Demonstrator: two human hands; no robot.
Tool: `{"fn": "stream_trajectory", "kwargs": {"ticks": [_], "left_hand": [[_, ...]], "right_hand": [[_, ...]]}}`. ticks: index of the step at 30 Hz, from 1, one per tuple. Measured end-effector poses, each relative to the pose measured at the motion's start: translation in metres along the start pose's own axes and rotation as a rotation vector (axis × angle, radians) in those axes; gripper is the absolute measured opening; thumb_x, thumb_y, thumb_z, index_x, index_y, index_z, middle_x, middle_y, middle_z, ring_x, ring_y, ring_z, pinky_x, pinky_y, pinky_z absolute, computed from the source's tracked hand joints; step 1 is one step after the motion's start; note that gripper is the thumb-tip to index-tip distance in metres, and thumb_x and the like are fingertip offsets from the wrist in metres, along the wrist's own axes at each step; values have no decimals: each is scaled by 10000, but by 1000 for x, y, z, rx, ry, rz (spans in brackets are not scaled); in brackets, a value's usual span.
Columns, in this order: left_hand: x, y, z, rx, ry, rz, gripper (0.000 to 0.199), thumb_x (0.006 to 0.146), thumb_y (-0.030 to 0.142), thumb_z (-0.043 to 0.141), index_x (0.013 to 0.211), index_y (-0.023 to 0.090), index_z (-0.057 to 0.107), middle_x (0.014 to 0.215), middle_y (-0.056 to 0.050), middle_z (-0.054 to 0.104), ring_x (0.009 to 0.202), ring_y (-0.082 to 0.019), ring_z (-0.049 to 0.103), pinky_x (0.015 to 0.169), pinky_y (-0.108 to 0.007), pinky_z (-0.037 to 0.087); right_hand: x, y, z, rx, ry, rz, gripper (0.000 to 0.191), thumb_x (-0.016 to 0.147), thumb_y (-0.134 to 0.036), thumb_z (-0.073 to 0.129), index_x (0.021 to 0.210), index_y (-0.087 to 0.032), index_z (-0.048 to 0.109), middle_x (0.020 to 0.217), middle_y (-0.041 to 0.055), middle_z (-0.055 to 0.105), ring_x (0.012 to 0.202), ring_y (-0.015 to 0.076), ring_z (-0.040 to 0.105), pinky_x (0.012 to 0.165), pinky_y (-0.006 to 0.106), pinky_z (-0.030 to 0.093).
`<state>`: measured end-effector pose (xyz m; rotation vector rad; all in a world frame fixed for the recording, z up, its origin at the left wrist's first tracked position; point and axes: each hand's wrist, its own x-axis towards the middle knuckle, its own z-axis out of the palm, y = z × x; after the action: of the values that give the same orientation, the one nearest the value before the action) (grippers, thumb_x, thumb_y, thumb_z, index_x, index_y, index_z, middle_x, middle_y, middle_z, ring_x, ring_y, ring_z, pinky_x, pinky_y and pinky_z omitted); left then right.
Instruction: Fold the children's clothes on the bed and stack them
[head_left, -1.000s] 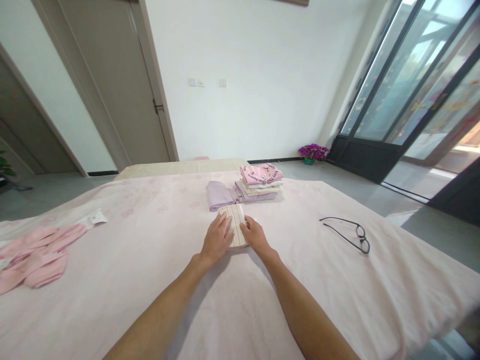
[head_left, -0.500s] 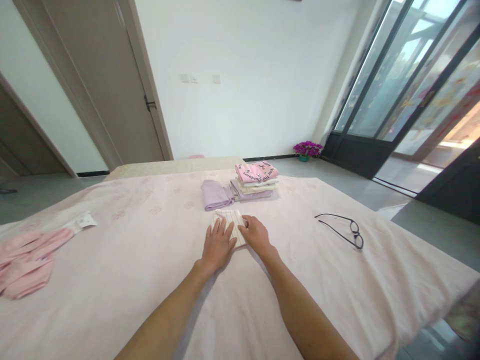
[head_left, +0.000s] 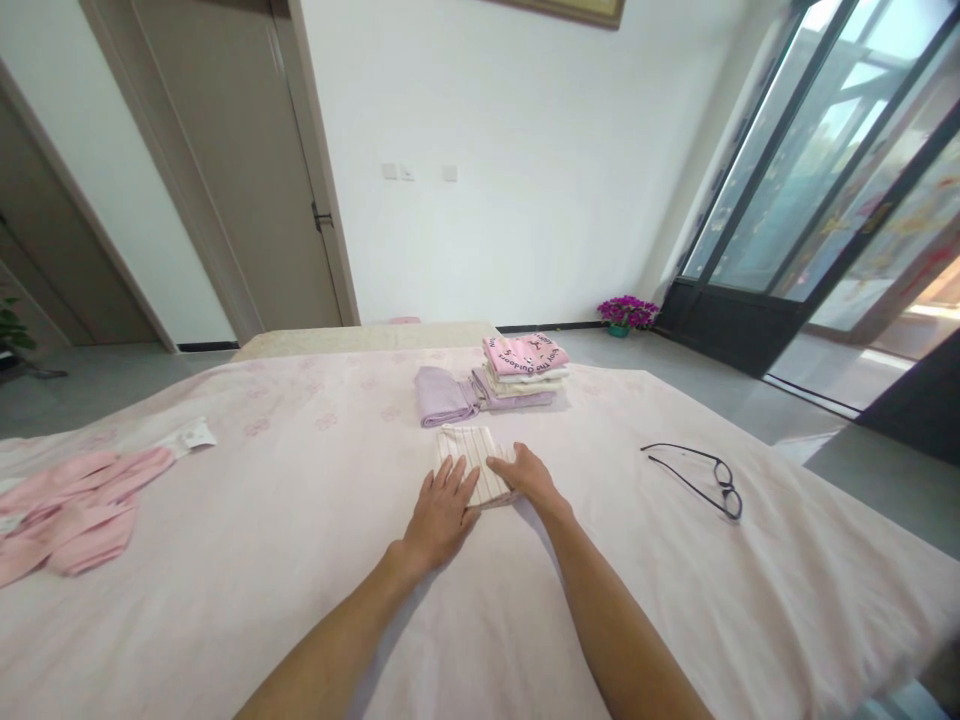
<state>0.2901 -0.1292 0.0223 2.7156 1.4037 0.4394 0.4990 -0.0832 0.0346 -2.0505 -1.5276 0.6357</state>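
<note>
A folded striped cloth (head_left: 470, 443) lies at the middle of the pale pink sheet (head_left: 300, 610), just on the near side of a folded lilac garment (head_left: 444, 396) and a stack of folded clothes (head_left: 525, 375). The left hand (head_left: 441, 517) rests flat, fingers spread, grip open, on its near left part. The right hand (head_left: 534, 474) touches its right edge; whether that grip is closed cannot be told. Black-framed eyeglasses (head_left: 725, 485) lie well apart at right.
</note>
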Motion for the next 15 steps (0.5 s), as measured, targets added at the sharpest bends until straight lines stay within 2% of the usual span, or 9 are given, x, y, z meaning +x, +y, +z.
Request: {"fn": "stream_trajectory", "kwargs": {"ticks": [3,8,11,13,15], "left_hand": [[-7,-2,-1,-43,3,38,619,940,359,489,1527,272,314,1614,-84,256,1495,-305,169,1170,-560,244],[-19,-6,-3,-113,-10,101,605,929,328,505,1511,290,346,1611,-69,268,1498,-293,163,1179,-556,230],[-28,-18,-7,-185,8,161,566,928,305,504,1483,298,396,1586,-55,332,1482,-254,235,1185,-515,254],[-35,-35,-10,-233,84,114,502,935,285,485,1437,285,464,1527,-53,437,1444,-226,329,1188,-492,268],[-41,-58,-12,-270,218,-52,437,940,252,452,1368,251,540,1434,-66,545,1385,-218,425,1175,-485,303]], "right_hand": [[1,1,1,74,-44,-48,617,735,-555,676,1219,-179,605,1107,139,689,1073,312,636,902,405,458],[-4,-3,10,68,84,-147,563,701,-376,683,1224,-199,579,1150,112,636,1036,252,626,867,346,461],[-8,-6,12,136,104,-164,528,690,-307,648,1203,-203,573,1096,75,659,988,225,635,853,329,475],[-10,-8,12,224,100,-159,514,674,-276,632,1179,-194,581,1051,63,681,958,226,644,842,333,488],[-13,-12,9,370,86,-157,521,648,-261,641,1160,-180,589,1036,66,696,940,231,651,832,338,500]]}}
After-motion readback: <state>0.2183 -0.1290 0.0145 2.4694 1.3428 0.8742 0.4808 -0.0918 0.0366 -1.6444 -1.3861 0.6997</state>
